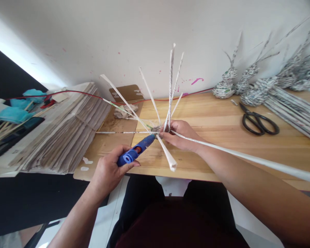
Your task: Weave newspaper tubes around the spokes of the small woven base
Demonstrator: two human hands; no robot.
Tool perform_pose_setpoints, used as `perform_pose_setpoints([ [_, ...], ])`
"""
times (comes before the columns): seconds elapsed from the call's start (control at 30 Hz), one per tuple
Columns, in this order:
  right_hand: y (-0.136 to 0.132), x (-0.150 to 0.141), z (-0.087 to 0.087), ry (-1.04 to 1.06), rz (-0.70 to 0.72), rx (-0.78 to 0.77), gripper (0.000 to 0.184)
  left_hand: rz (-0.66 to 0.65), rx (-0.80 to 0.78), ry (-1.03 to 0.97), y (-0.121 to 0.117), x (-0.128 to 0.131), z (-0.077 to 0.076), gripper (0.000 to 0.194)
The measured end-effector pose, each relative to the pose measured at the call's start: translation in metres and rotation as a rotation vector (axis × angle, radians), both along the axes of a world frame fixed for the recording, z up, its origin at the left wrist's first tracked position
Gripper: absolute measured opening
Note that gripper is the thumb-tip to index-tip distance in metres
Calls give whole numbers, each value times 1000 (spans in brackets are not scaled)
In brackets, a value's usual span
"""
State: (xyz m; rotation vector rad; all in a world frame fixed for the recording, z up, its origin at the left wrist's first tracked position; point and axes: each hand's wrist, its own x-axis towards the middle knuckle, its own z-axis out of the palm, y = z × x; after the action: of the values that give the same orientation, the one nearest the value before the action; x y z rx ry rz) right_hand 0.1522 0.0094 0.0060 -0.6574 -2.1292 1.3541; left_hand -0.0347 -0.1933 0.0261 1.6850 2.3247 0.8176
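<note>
My left hand [113,164] is closed around a blue glue gun [138,150], whose nozzle touches or nearly touches the woven paper base [156,130]. Rolled paper sticks [150,94] fan out from this small base, some rising steeply, others lying low. My right hand [179,134] pinches the base's right side where several sticks meet; its fingertips partly cover that spot. A long white paper tube [237,156] runs from there over my right forearm to the right edge. One short stick [167,155] with a wide open end points toward me.
Black-handled scissors [259,122] lie at right, near woven paper pieces [223,86] and a bundle of paper tubes [297,110]. At left stands a stack of paper [64,134] beside cardboard [119,141]. A red cable [80,92] runs along the wall.
</note>
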Motion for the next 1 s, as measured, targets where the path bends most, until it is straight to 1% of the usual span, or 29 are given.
perform_pose_setpoints([
  [0.17, 0, 0, 1, -15, -1, -9, 5, 44, 23, 34, 1, 0, 1, 49],
  [0.3, 3, 0, -2, 1, -43, -43, 9, 88, 53, 62, -4, -1, 3, 50],
  [0.37, 5, 0, -5, 5, -37, -53, 11, 121, 75, 102, -9, -4, 4, 48],
  [0.5, 7, -1, -10, 15, -9, -132, 13, 172, 124, 233, -25, -16, 5, 44],
  [0.6, 8, -2, -10, 17, -64, -204, 17, 180, 135, 380, -44, -29, 4, 37],
  [0.67, 9, -3, -7, 24, -117, -262, 19, 133, 126, 464, -60, -39, 2, 33],
  [0.73, 9, -5, -4, 70, -158, -332, 19, 81, 81, 509, -75, -48, 0, 33],
  [0.8, 8, -6, -1, 125, -169, -397, 19, 88, 14, 539, -86, -56, -2, 33],
  [0.87, 7, -6, 1, 167, -149, -432, 22, 174, -68, 578, -90, -61, -4, 32],
  [0.93, 6, -5, 0, 196, -117, -434, 25, 265, -156, 602, -86, -67, -7, 34],
  [1.0, 7, -5, -1, 210, -91, -426, 27, 297, -214, 594, -78, -72, -10, 40],
])
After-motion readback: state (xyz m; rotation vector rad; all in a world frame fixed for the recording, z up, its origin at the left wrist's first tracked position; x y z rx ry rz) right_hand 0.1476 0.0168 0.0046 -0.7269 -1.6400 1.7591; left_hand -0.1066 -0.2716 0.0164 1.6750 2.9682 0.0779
